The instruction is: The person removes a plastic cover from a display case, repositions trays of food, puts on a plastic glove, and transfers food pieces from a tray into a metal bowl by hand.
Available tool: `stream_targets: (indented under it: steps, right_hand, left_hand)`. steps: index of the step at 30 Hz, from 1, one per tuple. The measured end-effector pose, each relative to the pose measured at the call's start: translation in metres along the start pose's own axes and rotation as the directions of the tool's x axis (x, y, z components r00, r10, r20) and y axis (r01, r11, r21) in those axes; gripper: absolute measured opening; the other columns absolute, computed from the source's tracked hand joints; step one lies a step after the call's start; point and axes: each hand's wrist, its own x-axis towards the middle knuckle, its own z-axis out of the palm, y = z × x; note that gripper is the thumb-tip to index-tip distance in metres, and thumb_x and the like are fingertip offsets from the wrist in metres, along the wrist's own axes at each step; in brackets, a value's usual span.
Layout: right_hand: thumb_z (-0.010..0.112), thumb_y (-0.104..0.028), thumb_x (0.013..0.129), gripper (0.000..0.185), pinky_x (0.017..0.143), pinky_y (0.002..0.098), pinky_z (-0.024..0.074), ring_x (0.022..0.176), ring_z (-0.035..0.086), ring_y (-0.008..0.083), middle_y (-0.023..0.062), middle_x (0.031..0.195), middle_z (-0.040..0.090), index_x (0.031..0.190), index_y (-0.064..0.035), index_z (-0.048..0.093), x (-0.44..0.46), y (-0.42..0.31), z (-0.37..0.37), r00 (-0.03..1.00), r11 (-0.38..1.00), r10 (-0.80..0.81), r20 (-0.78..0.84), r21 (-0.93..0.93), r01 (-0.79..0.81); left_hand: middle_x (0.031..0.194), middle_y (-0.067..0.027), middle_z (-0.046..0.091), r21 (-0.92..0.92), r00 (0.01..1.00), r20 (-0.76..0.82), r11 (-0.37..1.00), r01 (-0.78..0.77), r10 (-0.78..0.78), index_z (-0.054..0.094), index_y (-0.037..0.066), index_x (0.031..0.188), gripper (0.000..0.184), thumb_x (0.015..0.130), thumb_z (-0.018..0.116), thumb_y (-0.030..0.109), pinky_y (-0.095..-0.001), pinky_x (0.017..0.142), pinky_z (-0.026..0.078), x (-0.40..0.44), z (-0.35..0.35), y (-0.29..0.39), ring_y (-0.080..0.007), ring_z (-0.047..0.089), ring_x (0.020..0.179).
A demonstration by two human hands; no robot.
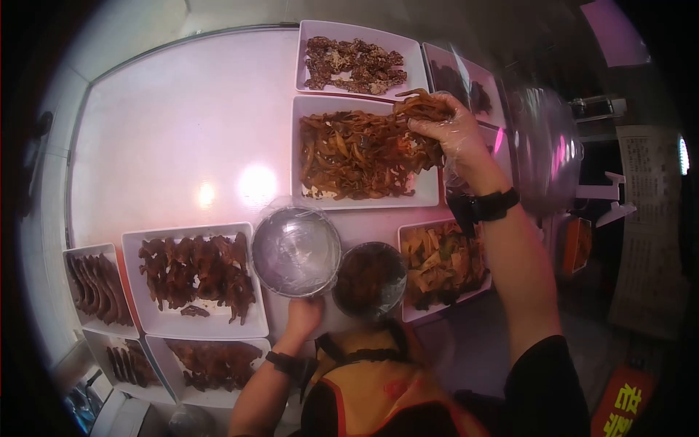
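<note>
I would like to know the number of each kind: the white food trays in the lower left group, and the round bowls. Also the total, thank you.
White food trays: 4
Round bowls: 2
Total: 6

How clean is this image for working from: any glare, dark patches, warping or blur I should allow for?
Head view: bright glare spots on the white table; reflections across the plastic-lined bowl; purple tint at right; black vignette and fisheye bowing at the edges; dim lower right; fine detail soft in the dark bowl.
</note>
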Motion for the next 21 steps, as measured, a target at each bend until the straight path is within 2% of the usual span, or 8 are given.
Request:
stream_targets:
  steps: [2,4,8,10,11,14,18,21]
  right_hand:
    - [0.083,0.002,0.079,0.051,0.098,0.0314,0.0532,0.109,0.066,0.0186,0.0096,0.119,0.067,0.124,0.0019,0.058,-0.004,0.012,0.011,0.991,0.992,0.125,-0.056,-0.015,-0.126]
    - [0.085,-0.002,0.079,0.052,0.095,0.0306,0.0534,0.107,0.066,0.0181,0.0098,0.118,0.068,0.124,0.0023,0.059,-0.004,0.022,0.011,0.994,0.994,0.112,-0.012,-0.004,-0.112]
    - [0.088,-0.009,0.078,0.047,0.090,0.0293,0.0517,0.102,0.065,0.0158,0.0082,0.111,0.069,0.117,0.0000,0.063,-0.002,0.024,0.012,0.976,0.986,0.130,-0.173,-0.077,-0.145]
    - [0.087,-0.008,0.079,0.045,0.087,0.0295,0.0526,0.098,0.066,0.0154,0.0088,0.108,0.070,0.115,-0.0003,0.063,-0.001,0.016,0.003,0.987,0.992,0.124,-0.097,0.016,-0.123]
    - [0.086,-0.007,0.080,0.043,0.082,0.0297,0.0559,0.092,0.068,0.0160,0.0104,0.107,0.070,0.116,0.0002,0.062,0.000,0.015,0.000,0.994,0.999,0.042,-0.098,0.032,-0.039]
    - [0.083,-0.005,0.082,0.040,0.076,0.0294,0.0586,0.088,0.071,0.0178,0.0103,0.107,0.070,0.116,0.0002,0.062,-0.013,-0.020,-0.002,0.990,0.994,0.065,-0.124,0.096,-0.053]
    - [0.077,-0.001,0.086,0.039,0.067,0.0352,0.0622,0.085,0.073,0.0223,0.0107,0.106,0.070,0.121,-0.0003,0.060,-0.021,-0.046,-0.009,0.990,0.974,0.077,-0.118,0.221,-0.050]
    - [0.076,-0.002,0.088,0.042,0.063,0.0369,0.0630,0.082,0.073,0.0224,0.0101,0.105,0.070,0.125,-0.0020,0.057,-0.029,-0.066,-0.014,0.992,0.980,0.000,-0.128,0.197,0.025]
  left_hand:
    - [0.108,-0.0297,0.069,-0.007,1.000,0.004,1.000,-0.009,0.009,0.069,0.000,0.116,0.032,0.089,0.059,0.012,-0.0496,0.088,0.052,-0.002,0.000,-0.001,-0.0480,0.066,0.104]
    - [0.103,-0.0301,0.070,-0.026,1.000,-0.013,1.000,-0.010,0.010,0.069,0.000,0.113,0.030,0.088,0.060,0.013,-0.0499,0.083,0.053,-0.001,-0.001,0.001,-0.0488,0.066,0.099]
    - [0.101,-0.0296,0.070,-0.015,0.999,0.010,0.999,0.036,-0.036,0.070,0.000,0.112,0.029,0.088,0.060,0.014,-0.0494,0.084,0.052,-0.003,-0.003,0.002,-0.0485,0.066,0.099]
    - [0.101,-0.0298,0.070,0.033,1.000,0.001,0.999,0.014,-0.014,0.070,-0.001,0.112,0.030,0.088,0.060,0.014,-0.0493,0.083,0.053,-0.002,-0.003,0.004,-0.0481,0.067,0.099]
    - [0.101,-0.0298,0.070,0.031,1.000,-0.004,0.999,0.007,-0.007,0.070,-0.001,0.112,0.030,0.088,0.060,0.014,-0.0493,0.083,0.053,-0.001,-0.002,0.004,-0.0481,0.067,0.099]
    - [0.099,-0.0299,0.070,-0.025,0.996,-0.075,0.998,-0.059,0.057,0.070,-0.001,0.111,0.030,0.088,0.059,0.014,-0.0494,0.082,0.052,-0.001,0.001,0.004,-0.0482,0.067,0.098]
    - [0.101,-0.0298,0.070,-0.009,0.999,-0.046,1.000,-0.015,0.014,0.070,0.000,0.111,0.029,0.087,0.059,0.014,-0.0498,0.082,0.052,-0.003,-0.004,0.012,-0.0480,0.067,0.098]
    - [0.102,-0.0297,0.070,-0.004,1.000,-0.023,1.000,-0.007,0.007,0.070,0.000,0.111,0.030,0.088,0.059,0.015,-0.0503,0.083,0.052,-0.002,-0.003,0.010,-0.0484,0.066,0.099]
